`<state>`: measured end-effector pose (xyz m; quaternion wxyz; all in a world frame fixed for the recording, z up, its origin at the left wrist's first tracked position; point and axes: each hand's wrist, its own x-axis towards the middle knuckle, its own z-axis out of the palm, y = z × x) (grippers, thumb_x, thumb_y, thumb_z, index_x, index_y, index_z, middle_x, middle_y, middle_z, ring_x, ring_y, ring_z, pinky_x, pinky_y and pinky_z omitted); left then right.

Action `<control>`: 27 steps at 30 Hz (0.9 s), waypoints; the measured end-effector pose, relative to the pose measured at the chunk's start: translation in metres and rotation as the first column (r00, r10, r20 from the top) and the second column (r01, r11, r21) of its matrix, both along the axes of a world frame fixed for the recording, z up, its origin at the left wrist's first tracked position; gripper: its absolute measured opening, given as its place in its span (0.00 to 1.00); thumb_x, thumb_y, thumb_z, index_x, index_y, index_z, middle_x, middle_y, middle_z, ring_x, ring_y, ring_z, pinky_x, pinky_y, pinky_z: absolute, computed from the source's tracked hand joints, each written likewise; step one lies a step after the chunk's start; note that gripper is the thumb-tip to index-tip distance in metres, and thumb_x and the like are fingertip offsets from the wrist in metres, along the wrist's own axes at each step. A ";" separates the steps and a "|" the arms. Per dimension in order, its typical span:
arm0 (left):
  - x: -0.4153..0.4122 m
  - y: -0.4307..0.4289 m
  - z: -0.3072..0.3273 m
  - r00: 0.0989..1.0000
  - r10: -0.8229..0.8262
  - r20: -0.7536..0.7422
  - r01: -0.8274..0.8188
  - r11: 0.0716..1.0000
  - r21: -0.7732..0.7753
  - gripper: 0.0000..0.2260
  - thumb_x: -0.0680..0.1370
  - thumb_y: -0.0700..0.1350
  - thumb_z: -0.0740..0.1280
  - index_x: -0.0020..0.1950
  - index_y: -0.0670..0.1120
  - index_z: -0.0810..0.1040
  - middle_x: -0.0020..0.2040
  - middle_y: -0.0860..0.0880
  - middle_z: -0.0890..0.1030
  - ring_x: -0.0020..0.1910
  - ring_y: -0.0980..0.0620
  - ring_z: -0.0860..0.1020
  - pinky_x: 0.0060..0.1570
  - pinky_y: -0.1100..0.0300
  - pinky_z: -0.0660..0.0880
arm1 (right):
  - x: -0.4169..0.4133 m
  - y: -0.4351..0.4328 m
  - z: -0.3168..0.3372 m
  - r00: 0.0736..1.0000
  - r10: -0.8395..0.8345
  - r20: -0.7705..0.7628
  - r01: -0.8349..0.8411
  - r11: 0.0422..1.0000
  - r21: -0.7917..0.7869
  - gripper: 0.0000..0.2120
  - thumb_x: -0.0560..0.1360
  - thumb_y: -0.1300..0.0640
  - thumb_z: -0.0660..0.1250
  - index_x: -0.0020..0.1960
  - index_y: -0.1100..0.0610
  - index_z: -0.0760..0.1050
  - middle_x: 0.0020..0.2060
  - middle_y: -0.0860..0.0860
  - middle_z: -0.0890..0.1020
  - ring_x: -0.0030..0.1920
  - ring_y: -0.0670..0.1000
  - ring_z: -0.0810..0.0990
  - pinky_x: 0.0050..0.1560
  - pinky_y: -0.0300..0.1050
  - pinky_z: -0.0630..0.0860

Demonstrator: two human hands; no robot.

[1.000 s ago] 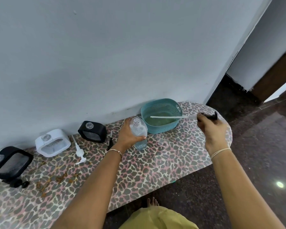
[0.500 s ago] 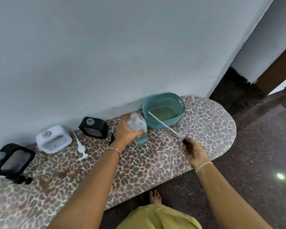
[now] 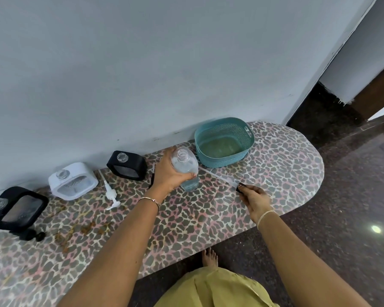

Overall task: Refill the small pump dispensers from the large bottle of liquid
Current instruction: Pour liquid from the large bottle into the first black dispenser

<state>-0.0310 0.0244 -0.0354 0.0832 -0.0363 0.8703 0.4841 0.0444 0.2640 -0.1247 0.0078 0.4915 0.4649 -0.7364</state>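
The leopard-print surface (image 3: 286,173) runs along a wall and ends in a rounded right end. A teal basket (image 3: 245,131) sits at the far edge near that end, with yellowish liquid pooled in its bottom. Three squat dispensers stand open-necked in a row along the far edge: a left black dispenser (image 3: 16,207) by the left edge, a white dispenser (image 3: 73,180) next to it, and a black dispenser (image 3: 126,166) nearer the middle.

The clear bottle (image 3: 185,167) stands about upright just left of the basket, base on the surface, long axis vertical and open mouth up, with a little liquid in its lower part. The left hand (image 3: 167,171) grasps it from the left side, fingers and thumb wrapped round its body.

The right hand (image 3: 255,200), toward the near edge, is clenched round the black head of a pump (image 3: 238,188). The pump's thin clear tube points away from the hand toward the basket's near left corner, low over the surface; I cannot tell whether it touches.

A white pump (image 3: 110,191) lies flat between the white and black dispensers, and small black caps (image 3: 34,234) lie in front of the left black dispenser
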 end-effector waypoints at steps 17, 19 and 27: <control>-0.002 -0.001 -0.009 0.997 -0.070 -0.019 0.069 0.997 -0.035 0.43 0.60 0.46 0.82 0.69 0.46 0.64 0.64 0.47 0.74 0.63 0.48 0.72 0.64 0.54 0.70 | -0.013 -0.005 -0.022 0.887 0.344 0.308 -0.461 0.698 0.548 0.17 0.64 0.50 0.77 0.50 0.51 0.78 0.42 0.49 0.84 0.41 0.54 0.84 0.47 0.55 0.81; -0.002 0.000 -0.009 0.997 -0.074 -0.024 0.073 0.997 -0.041 0.42 0.60 0.45 0.82 0.69 0.46 0.65 0.64 0.47 0.73 0.63 0.49 0.72 0.64 0.56 0.69 | -0.014 -0.013 -0.013 0.866 0.363 0.343 -0.498 0.587 0.638 0.20 0.65 0.50 0.76 0.55 0.49 0.76 0.48 0.48 0.82 0.48 0.54 0.82 0.53 0.56 0.79; -0.001 -0.002 -0.008 0.998 -0.063 0.020 0.062 0.997 0.036 0.45 0.58 0.46 0.83 0.70 0.45 0.63 0.64 0.47 0.73 0.64 0.48 0.72 0.65 0.56 0.69 | -0.013 -0.092 0.030 0.720 0.690 0.074 -0.462 0.397 0.793 0.38 0.64 0.59 0.77 0.69 0.51 0.64 0.62 0.45 0.71 0.63 0.45 0.71 0.66 0.43 0.71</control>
